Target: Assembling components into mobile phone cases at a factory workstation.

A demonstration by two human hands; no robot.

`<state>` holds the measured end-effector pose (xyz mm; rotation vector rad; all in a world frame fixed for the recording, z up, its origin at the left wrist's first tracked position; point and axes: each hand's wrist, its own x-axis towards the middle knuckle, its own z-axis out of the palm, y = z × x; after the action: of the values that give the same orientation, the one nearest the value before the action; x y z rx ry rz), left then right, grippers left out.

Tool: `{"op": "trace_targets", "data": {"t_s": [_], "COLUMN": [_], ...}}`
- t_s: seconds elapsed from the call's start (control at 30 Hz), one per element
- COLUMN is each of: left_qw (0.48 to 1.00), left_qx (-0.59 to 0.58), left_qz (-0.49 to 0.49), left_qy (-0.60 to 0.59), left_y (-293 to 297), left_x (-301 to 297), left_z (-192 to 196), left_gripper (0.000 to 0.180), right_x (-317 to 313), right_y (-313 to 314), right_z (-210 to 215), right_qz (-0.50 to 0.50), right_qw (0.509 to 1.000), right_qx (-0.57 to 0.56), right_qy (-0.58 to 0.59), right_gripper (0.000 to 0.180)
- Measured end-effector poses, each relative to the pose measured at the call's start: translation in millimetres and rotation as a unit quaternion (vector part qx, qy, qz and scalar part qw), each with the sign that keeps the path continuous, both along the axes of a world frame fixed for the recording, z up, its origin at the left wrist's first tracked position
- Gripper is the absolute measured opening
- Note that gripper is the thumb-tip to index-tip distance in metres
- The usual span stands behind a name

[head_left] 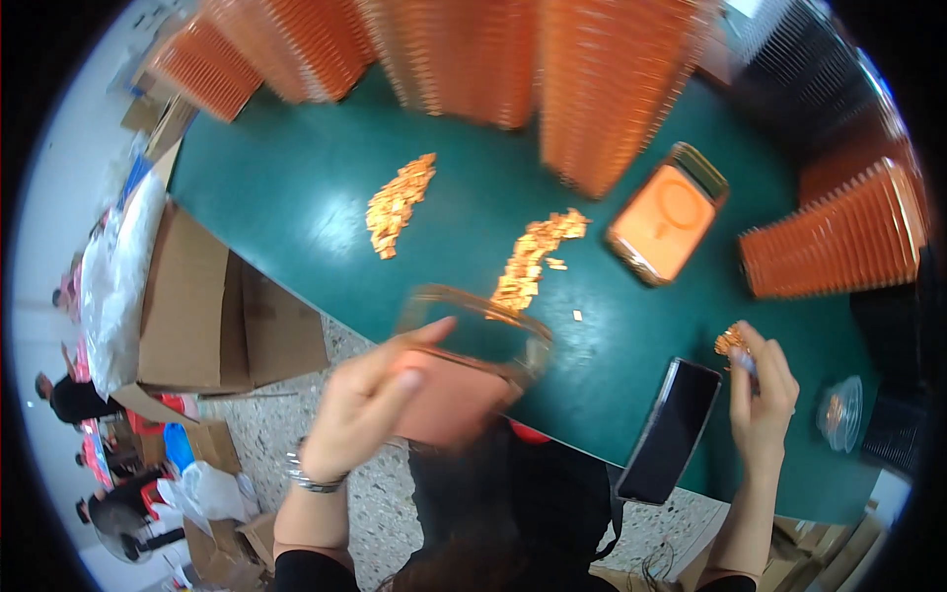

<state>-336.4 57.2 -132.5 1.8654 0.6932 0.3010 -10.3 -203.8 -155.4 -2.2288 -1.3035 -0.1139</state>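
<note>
My left hand (370,395) grips an orange phone case (459,395) with a large see-through, gold-rimmed window, held over the near edge of the green table. The case is blurred by motion. At the right, my right hand (762,395) has its fingertips pinched beside a small heap of gold pieces (729,340); what lies between them is too small to make out. Two longer heaps of little gold pieces, a left heap (400,205) and a middle heap (533,261), lie on the table. Another orange phone case (666,217) with a ring mark rests farther back.
Tall stacks of orange cases (621,89) line the green table's (296,197) far side. A shorter stack (834,237) stands right. A black phone (671,431) lies near the front edge, a clear round container (839,414) at the right. Cardboard boxes (192,306) and several people are at the left.
</note>
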Motion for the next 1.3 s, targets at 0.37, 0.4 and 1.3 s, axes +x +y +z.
{"op": "trace_targets", "data": {"t_s": [0.37, 0.4, 1.3], "left_qw": [0.948, 0.941, 0.970], "left_qx": [0.288, 0.314, 0.179], "left_qz": [-0.126, -0.111, -0.156], "left_qy": [-0.042, -0.055, -0.048], "left_y": [-23, -26, -12], "left_x": [39, 42, 36], "left_z": [-63, -66, -67], "left_gripper": [0.008, 0.008, 0.016], "right_x": [-91, -97, -90], "right_y": [266, 281, 228], "right_z": [1, -5, 29], "right_qz": [0.267, 0.274, 0.206], "right_qw": [0.950, 0.948, 0.882], "right_qx": [-0.080, -0.096, -0.122], "right_qy": [0.139, 0.130, 0.407], "right_gripper": [0.016, 0.016, 0.013]}}
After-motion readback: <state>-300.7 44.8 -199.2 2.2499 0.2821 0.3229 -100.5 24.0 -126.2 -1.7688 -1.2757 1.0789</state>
